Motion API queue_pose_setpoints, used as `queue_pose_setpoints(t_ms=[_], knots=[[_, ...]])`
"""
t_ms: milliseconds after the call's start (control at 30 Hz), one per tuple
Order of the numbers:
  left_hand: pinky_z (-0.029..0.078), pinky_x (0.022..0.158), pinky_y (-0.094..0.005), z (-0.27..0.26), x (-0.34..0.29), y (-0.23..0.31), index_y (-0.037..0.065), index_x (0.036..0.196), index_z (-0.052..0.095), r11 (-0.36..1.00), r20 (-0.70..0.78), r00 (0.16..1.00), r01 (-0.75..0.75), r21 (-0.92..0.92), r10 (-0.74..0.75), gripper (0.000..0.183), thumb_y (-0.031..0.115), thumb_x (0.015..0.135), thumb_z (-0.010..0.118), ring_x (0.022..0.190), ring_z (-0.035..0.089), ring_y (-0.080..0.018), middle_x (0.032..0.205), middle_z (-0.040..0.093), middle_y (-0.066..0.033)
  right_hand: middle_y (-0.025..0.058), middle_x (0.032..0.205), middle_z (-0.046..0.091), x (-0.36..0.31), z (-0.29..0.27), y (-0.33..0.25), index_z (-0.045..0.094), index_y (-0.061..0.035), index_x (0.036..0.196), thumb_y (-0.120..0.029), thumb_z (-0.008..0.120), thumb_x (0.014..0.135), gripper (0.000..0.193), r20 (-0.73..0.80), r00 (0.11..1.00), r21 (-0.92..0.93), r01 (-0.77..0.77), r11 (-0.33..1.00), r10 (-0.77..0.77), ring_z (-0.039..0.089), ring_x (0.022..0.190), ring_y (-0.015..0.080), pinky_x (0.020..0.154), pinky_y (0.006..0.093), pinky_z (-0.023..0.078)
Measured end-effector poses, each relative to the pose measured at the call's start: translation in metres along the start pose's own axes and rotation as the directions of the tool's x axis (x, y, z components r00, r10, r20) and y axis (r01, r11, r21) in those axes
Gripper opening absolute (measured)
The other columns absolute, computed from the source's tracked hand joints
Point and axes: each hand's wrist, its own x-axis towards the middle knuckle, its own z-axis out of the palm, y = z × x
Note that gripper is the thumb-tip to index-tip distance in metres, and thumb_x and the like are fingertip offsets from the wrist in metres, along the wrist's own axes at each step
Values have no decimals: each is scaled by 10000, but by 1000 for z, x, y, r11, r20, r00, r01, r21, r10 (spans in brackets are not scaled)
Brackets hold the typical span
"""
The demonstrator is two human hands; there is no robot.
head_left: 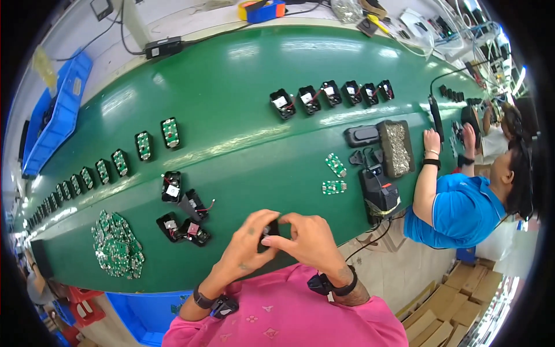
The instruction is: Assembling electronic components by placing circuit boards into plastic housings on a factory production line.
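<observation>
Close to the bench's front edge, my left hand (247, 242) and my right hand (310, 238) are closed around a small black plastic housing (268, 229). My fingers cover most of it, and the inside is hard to make out. To the left of my hands lie several open black housings (170, 189) with white parts and red wires. Beyond my right hand are two loose green circuit boards (334, 187). A heap of green circuit boards (117, 246) sits farther left.
Housings fitted with green boards (170, 133) form a long row at left; open housings (282, 104) line up across the bench. At right stand a black device (378, 194) and a tray of metallic bits (398, 148). A co-worker in blue (468, 205) works beside them. A blue bin (60, 110) is far left.
</observation>
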Motion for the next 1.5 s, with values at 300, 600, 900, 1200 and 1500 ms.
queue_pose_setpoints(t_ms=[300,600,900,1200,1500], knots=[[547,732,-276,7,10,-5,34,972,686,940,-39,972,214,-267,-233,156,19,820,715,1033,605,-190,1366,456,-150,145,700,639,-8,-18,29,678,-10,916,-250,667,935,241,101,990,226,69,972,-94,650,656,316,602,429,483],[470,592,-215,9,7,-27,-3,924,690,706,-168,881,227,-671,-442,89,81,901,711,817,598,-110,1242,522,-100,143,1131,519,-66,17,72,610,-28,1285,-369,791,787,630,-152,935,-506,204,838,-319,493,999,355,838,466,447],[457,551,-230,5,21,0,12,966,698,507,88,822,427,-749,-563,238,238,985,630,707,640,-122,1192,619,-95,72,1040,566,-102,23,133,714,-34,1003,-169,787,764,284,25,750,-455,597,661,-661,551,891,236,701,379,461],[536,577,-248,5,11,-4,-9,955,689,571,119,855,434,-697,-504,242,197,989,567,729,640,-113,1174,617,-97,145,1177,534,-106,29,120,658,-48,1163,-360,847,727,569,-145,884,-516,315,797,-444,537,997,331,844,452,466],[437,472,-217,7,15,-13,-18,942,691,670,34,846,446,-594,-533,240,199,982,596,638,634,-117,1143,653,-116,250,1185,608,-150,115,233,632,36,1083,-201,636,896,302,-816,400,147,-553,820,417,562,1103,406,932,511,461]])
